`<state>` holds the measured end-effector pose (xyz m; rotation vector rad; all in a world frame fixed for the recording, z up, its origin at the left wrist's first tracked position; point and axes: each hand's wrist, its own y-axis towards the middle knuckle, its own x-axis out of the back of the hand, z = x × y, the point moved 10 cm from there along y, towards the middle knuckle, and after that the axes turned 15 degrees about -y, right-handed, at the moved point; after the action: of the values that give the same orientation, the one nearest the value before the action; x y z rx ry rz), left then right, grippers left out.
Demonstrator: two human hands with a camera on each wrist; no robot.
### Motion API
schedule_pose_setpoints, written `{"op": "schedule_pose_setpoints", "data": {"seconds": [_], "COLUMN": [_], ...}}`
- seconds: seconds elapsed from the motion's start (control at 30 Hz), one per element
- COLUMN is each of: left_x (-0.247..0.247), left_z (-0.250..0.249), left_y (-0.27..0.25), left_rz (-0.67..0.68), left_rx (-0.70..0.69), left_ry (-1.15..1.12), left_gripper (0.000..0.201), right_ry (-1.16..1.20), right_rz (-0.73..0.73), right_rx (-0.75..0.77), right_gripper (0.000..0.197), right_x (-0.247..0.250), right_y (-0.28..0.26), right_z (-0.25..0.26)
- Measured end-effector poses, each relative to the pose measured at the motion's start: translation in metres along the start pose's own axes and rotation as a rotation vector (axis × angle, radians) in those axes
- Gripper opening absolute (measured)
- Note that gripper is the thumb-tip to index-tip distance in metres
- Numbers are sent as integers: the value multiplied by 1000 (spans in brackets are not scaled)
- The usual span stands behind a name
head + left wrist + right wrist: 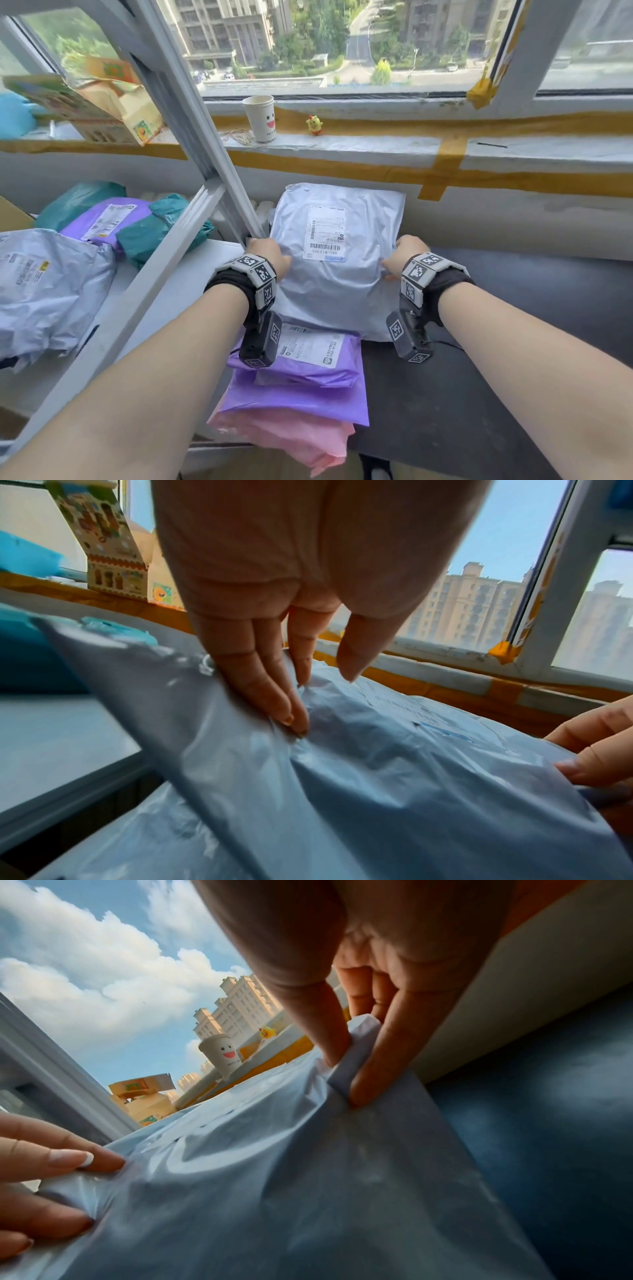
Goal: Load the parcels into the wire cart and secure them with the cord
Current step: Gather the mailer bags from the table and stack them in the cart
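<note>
Both hands, left hand (270, 255) and right hand (407, 257), pinching grey parcel (337, 274) by side edges. Lift evenly; thin film, avoid tearing or slipping.

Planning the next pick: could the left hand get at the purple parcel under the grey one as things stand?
Probably not yet. The left hand pinches the grey parcel, which overlaps the purple parcel. Only its near end is exposed; the hand would have to let go first.
</note>
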<state>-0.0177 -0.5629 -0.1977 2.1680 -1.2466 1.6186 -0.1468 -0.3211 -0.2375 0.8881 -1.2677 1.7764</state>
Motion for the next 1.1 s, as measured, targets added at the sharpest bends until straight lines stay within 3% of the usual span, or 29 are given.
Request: {"op": "schedule_pose_setpoints", "data": {"seconds": [0.23,0.5,0.63,0.87,0.93,1.03,1.1], "left_x": [28,25,9,-33,-52,-88,-118], "left_z": [-34,-97,-135,-227,-259,-307,-341], "left_y": [-66,-167,-207,-275,-296,-331,-357], "left_rz": [-74,-77,-46,13,25,55,79], "left_rx": [-193,-406,-492,-653,-699,-754,-782], "left_ry": [17,73,45,73,84,99,100], "left_gripper": [38,42,44,45,44,44,43], "right_ry": [75,178,238,306,315,352,379], "right_rz": [-178,-392,-460,-569,-580,-589,-602], "right_rx": [-23,-139,-230,-356,-394,-444,-494], "right_gripper": [14,9,31,39,37,10,14], "right_x": [40,76,91,123,131,142,147], "right_y": [-72,-170,-210,-267,-280,-302,-316], "right_z": [-32,-117,-172,-280,-317,-378,-427]}}
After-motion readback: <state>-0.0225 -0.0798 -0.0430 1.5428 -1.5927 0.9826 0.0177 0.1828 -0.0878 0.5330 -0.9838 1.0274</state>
